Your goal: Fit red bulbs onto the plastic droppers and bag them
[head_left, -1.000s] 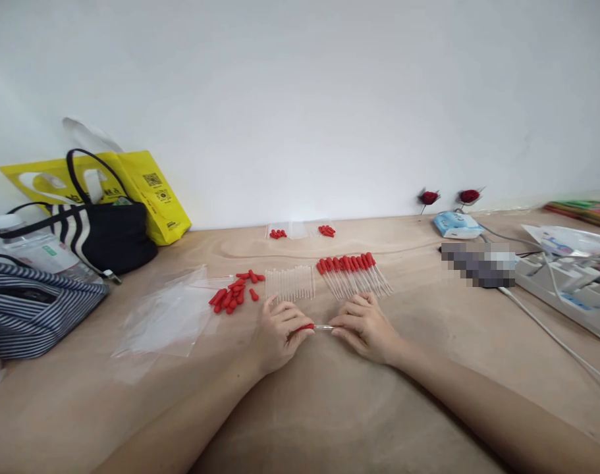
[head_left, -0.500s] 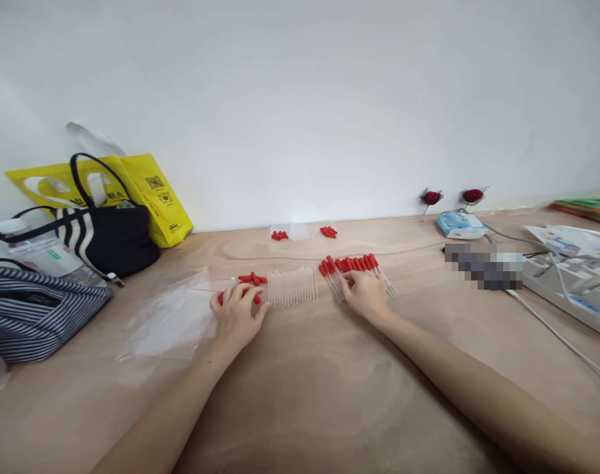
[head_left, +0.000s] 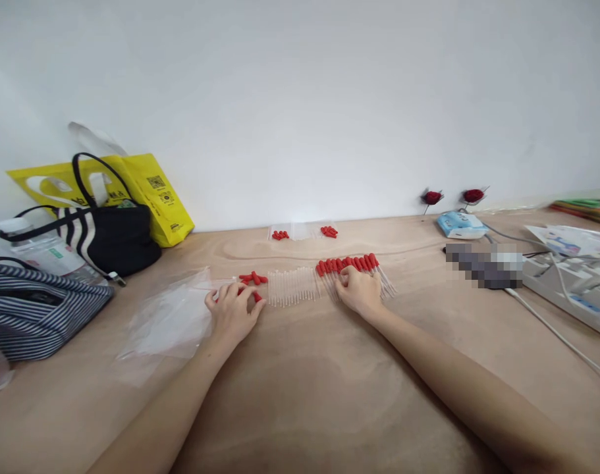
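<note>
Red pieces [head_left: 253, 278] lie in a small pile on the wooden table, just beyond my left hand [head_left: 234, 308]. That hand rests over more red pieces, its fingers curved and apart. A row of thin clear sticks [head_left: 292, 288] lies between my hands. To its right is a row of red-tipped sticks [head_left: 346, 264]. My right hand [head_left: 359, 288] is on the lower part of this row, fingers curled with thumb and forefinger close together; what they pinch, if anything, is too small to make out.
Clear plastic bags [head_left: 168, 322] lie left of my left hand. Farther left are a striped pouch [head_left: 47, 309], a black bag [head_left: 116, 240] and a yellow bag [head_left: 166, 197]. Small bags with red pieces [head_left: 329, 232] lie by the wall. A power strip [head_left: 571, 289] and tissue pack [head_left: 462, 225] are right.
My right hand has shifted slightly left and nearer, and the red tips now line up more evenly. My left hand has moved a little left.
</note>
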Available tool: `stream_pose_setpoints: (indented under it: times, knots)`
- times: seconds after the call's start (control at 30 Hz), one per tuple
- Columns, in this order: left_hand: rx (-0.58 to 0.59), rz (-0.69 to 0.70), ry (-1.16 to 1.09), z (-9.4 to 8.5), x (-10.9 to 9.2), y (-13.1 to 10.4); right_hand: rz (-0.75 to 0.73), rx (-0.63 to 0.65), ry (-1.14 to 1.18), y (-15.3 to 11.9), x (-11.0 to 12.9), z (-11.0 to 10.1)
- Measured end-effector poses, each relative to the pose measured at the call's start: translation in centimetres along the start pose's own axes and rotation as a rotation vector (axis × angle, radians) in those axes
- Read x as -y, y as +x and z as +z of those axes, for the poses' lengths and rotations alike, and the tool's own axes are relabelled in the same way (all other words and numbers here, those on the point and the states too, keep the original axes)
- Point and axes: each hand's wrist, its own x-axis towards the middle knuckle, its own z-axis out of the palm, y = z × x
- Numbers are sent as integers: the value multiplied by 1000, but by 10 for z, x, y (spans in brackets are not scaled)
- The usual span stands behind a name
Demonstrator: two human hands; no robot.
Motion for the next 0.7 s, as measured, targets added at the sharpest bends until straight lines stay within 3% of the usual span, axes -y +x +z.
stream_pose_setpoints:
  times: [0.2, 0.53, 0.7]
  knots:
    - [-64, 2, 74, 1, 1, 0, -98, -91, 11, -3, 8, -4]
    - [-96, -24, 100, 3, -2, 3, -121, 116, -160, 1, 46, 1]
    - [-115, -35, 70, 0, -3, 2, -110, 155, -230, 3, 61, 4]
